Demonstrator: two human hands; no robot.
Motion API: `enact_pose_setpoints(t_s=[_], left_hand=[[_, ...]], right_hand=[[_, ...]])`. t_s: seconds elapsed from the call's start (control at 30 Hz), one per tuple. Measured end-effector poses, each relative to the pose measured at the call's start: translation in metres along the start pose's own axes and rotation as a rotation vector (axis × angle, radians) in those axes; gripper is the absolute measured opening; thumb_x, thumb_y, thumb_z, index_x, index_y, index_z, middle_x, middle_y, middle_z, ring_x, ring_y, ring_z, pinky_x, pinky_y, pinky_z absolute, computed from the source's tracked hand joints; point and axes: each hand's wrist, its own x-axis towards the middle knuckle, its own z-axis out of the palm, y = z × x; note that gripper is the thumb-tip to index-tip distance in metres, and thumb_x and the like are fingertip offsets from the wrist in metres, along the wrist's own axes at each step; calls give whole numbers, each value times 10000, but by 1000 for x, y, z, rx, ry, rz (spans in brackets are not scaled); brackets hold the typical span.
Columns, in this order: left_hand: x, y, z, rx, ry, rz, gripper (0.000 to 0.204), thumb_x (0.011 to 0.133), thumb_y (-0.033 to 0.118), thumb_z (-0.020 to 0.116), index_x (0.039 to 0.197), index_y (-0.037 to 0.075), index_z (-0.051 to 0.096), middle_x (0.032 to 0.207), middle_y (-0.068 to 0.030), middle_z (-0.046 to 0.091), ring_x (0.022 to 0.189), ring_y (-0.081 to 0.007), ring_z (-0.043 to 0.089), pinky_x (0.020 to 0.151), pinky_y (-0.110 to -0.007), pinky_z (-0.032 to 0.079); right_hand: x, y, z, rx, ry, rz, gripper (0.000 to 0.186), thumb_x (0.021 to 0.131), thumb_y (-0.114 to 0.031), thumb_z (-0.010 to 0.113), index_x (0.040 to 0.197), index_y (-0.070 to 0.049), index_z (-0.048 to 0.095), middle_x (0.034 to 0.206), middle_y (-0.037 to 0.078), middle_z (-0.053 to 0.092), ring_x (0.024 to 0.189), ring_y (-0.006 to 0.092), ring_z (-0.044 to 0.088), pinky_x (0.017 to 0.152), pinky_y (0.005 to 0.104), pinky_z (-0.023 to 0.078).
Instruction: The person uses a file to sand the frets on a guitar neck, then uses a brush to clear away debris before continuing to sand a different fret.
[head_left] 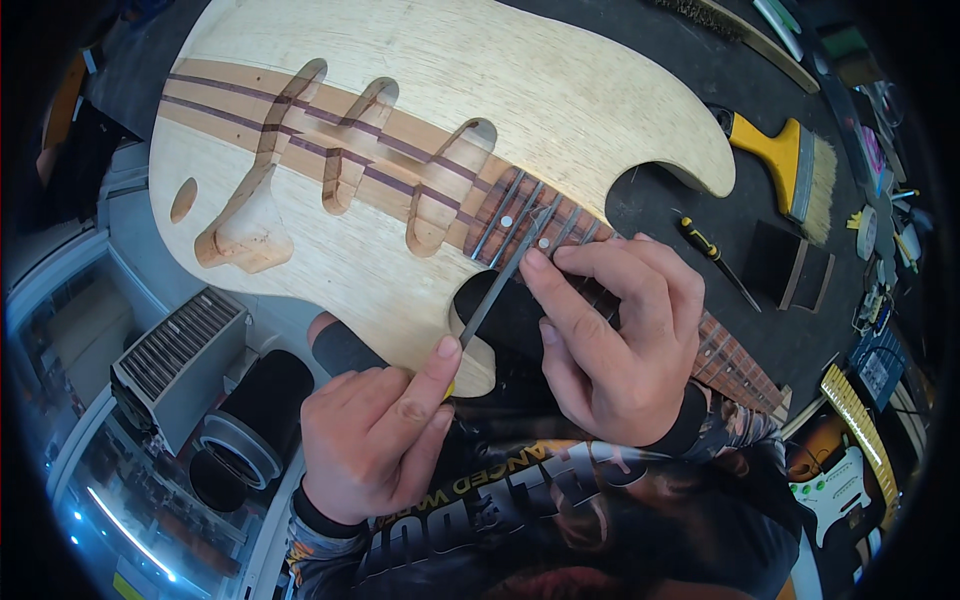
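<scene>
An unfinished pale wooden guitar body [650, 100] with routed cavities and dark centre stripes fills the upper middle. Its rosewood fretboard [736, 365], with metal frets and round inlays, runs down to the right. A thin metal file [490, 300] lies slanted across the upper frets, its tip on the fretboard. My left hand [370, 440] is closed round the file's handle, mostly hidden, index finger along the shank. My right hand [620, 340] is curled over the fretboard, index fingertip pressing on the blade near its tip.
On the dark bench sit a yellow-handled brush [770, 160], a screwdriver [718, 262] and a dark block [785, 275]. A wooden-backed brush [760, 50] is at top right, another guitar [835, 480] at lower right. A grey slatted box [180, 360] and black cylinder [255, 420] are at lower left.
</scene>
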Motion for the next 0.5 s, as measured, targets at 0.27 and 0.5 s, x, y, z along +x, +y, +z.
enact_pose_setpoints(t_s=[0.27,0.5], left_hand=[[3,1,0,3,4,4,639,943,85,826,1569,5,725,826,-53,630,664,-256,640,626,-408,509],[2,1,-1,9,-13,12,626,945,83,823,1558,-1,729,819,-52,621,666,-257,639,619,-409,504]], right_hand=[[0,1,0,11,4,-8,672,698,-23,866,1362,-127,874,1300,77,748,1243,347,634,1133,511,516],[0,2,-1,5,2,-17,670,705,-21,867,1366,-126,871,1301,75,748,1240,343,633,1123,512,521]])
